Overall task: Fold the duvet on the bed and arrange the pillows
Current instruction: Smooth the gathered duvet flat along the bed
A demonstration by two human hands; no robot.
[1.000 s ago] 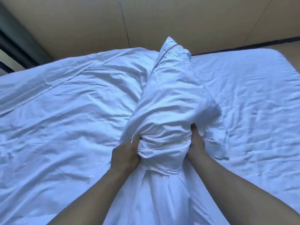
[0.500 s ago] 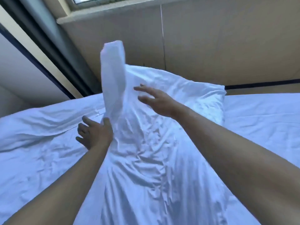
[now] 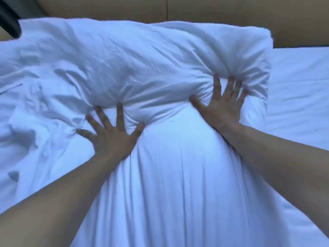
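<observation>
Two hands, left hand [image 3: 112,138] at seven o'clock, right hand [image 3: 222,107] at three, press flat with fingers splayed into a white pillow [image 3: 142,68] on the bed [image 3: 300,86], gripping nothing.

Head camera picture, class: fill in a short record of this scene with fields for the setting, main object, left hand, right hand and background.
setting: bed covered with a white sheet
main object: white pillow, lying across the head of the bed, creased
left hand: fingers spread, palm down, pressing into the pillow's near edge
right hand: fingers spread, pressing into the pillow near its right end
background: beige wall panel behind the pillow
</observation>
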